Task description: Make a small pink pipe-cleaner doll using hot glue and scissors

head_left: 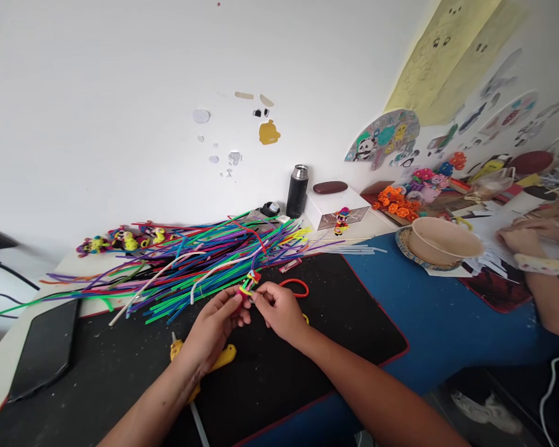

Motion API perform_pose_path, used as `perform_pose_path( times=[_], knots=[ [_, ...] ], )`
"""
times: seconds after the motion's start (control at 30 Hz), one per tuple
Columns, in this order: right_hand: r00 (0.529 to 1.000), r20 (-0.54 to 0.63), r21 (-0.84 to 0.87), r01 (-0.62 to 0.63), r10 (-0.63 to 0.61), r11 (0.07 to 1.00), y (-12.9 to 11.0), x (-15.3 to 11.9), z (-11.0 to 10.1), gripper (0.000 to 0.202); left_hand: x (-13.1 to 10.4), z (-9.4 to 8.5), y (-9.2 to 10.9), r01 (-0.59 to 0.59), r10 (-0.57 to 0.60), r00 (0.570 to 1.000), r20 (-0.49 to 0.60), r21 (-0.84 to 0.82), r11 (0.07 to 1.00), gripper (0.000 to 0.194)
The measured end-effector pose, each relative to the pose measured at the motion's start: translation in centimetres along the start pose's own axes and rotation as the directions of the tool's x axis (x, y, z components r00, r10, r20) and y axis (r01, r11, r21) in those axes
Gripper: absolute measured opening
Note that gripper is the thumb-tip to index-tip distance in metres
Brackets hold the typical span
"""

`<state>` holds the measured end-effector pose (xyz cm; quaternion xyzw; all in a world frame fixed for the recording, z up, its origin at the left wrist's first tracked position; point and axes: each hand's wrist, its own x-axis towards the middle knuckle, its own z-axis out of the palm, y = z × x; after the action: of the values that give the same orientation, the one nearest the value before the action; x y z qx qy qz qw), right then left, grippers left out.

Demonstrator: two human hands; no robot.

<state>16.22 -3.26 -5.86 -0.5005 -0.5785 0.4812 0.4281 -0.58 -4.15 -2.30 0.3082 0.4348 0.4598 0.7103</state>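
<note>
A small, colourful pipe-cleaner figure (pixel 248 285) is held up over the black mat (pixel 279 379), between both hands. My left hand (pixel 220 315) grips its left side and base with curled fingers. From the right, my right hand (pixel 279 308) pinches it with thumb and forefinger. The fingertips hide part of the figure. Under my left forearm lies a yellow hot glue gun (pixel 223 358), partly covered. A red loop (pixel 299 285) rests just beyond my right hand, with loose pipe cleaners (pixel 223 254) in a wide heap behind both hands.
A black flask (pixel 297 191) and a white box (pixel 336 208) stand by the wall, a finished figure (pixel 341 220) in front. More figures (pixel 125 238) lie at left, near a black phone-like slab (pixel 46 347). At right are a bowl (pixel 445 239) and another person's hands (pixel 524 239).
</note>
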Motion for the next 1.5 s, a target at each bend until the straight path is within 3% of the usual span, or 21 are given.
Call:
perform_pose_path(
  times=[0.2, 0.43, 0.9, 1.27, 1.5],
  knots=[
    [1.000, -0.012, 0.009, 0.028, -0.028, 1.000, -0.1, -0.2, 0.0, 0.022, 0.2, -0.1, 0.0, 0.108, -0.110, 0.994, 0.002, -0.221, 0.969, 0.024],
    [1.000, -0.010, 0.043, 0.015, -0.014, 0.999, 0.1, -0.1, -0.3, 0.024, 0.4, -0.5, -0.1, 0.119, -0.120, 0.993, 0.010, -0.242, 0.963, 0.016],
    [0.999, 0.029, 0.101, 0.029, -0.032, 0.995, 0.7, -0.1, -0.2, 0.029, -0.4, 0.1, 0.4, 0.249, -0.221, 0.968, 0.119, -0.350, 0.903, 0.006],
    [0.992, 0.022, -0.138, 0.127, -0.125, 0.982, 0.7, -0.4, -0.3, 0.015, -0.1, 0.2, 0.0, 0.252, -0.241, 0.967, 0.080, -0.416, 0.874, 0.005],
    [0.974, 0.029, -0.261, 0.223, -0.223, 0.939, 0.2, -0.5, -0.6, 0.016, -0.1, 0.2, 0.0, 0.242, -0.232, 0.970, 0.071, -0.350, 0.905, 0.007]
  ],
)
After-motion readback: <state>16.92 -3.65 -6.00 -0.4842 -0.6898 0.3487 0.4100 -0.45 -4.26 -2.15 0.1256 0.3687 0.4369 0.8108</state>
